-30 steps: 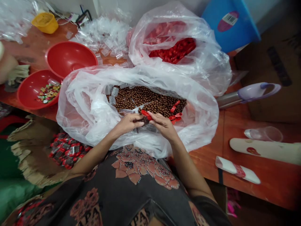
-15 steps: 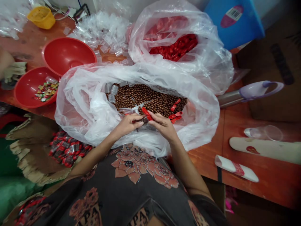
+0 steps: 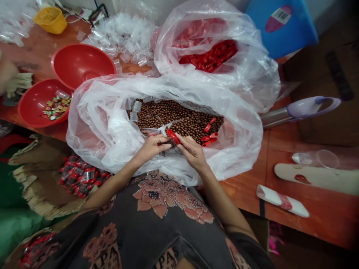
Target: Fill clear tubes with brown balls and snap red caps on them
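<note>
Over an opened plastic bag (image 3: 232, 160) of small brown balls (image 3: 179, 116), my two hands work close together. My right hand (image 3: 193, 152) is closed, pinching a red plastic cap (image 3: 173, 136) between thumb and fingers. My left hand (image 3: 154, 149) is closed too, thumb against fingers, on a small clear container with dark contents, mostly hidden between the hands. Several red caps (image 3: 209, 137) lie on the balls at the right. Empty clear containers (image 3: 137, 106) rest at the bag's left end.
Behind stands a bag of red caps (image 3: 209, 56), beside a heap of clear containers (image 3: 120, 35). Two red bowls (image 3: 82, 63) are at the left, one holding small wrapped pieces. Filled, red-capped containers (image 3: 81, 175) lie in a torn carton (image 3: 42, 186). A purple-handled tool (image 3: 305, 108) lies right.
The red cap has tilted and shifted slightly left between my hands. My right hand's fingers have moved a little along it. My left hand has hardly moved.
</note>
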### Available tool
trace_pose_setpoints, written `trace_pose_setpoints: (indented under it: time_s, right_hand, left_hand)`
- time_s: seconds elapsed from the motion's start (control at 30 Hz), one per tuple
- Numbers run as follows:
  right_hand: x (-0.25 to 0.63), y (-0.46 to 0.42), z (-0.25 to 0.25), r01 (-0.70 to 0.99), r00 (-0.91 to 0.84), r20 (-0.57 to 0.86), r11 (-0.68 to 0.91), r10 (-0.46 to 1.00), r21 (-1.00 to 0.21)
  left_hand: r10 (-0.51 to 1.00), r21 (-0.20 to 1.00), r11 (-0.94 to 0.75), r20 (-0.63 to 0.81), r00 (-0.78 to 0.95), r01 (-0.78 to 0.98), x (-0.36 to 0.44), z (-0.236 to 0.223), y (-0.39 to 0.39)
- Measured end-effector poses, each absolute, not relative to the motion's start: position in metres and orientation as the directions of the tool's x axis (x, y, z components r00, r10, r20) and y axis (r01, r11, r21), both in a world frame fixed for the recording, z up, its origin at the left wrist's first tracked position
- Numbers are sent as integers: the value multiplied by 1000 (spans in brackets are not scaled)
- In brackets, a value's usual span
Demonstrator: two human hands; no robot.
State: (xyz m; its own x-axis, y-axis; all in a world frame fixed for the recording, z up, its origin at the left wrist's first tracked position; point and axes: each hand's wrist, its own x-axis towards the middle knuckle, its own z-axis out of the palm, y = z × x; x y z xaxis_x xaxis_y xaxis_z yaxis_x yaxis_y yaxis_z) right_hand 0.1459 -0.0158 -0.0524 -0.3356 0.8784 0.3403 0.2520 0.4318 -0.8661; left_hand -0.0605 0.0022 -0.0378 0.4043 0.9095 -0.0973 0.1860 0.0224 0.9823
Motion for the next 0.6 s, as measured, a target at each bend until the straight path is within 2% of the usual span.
trace_pose_setpoints:
  time_s: [0.2,0.33,0.4,0.5,0.6]
  right_hand:
    - [142,-20,-54,218,-224,263,311,938,-925]
    - [143,-19,-51,217,-225,307,355,925,-909]
    - [143,-18,-49,223,-203,306,348,930,-910]
    - [139,-19,-47,219,-159,250,281,955,-934]
    - [136,-21,-46,232,-142,178,207,974,-950]
  left_hand:
    - [940,985,117,-152,306,130,-55,-37,-4]
    - [911,927,354,-313,269,-122,-47,-42,-8]
    - [901,880,412,-354,251,-238,-41,-45,-11]
    - [921,882,375,-318,226,-285,-34,-49,-16]
    - [953,938,271,-229,198,-218,-30,-52,-21]
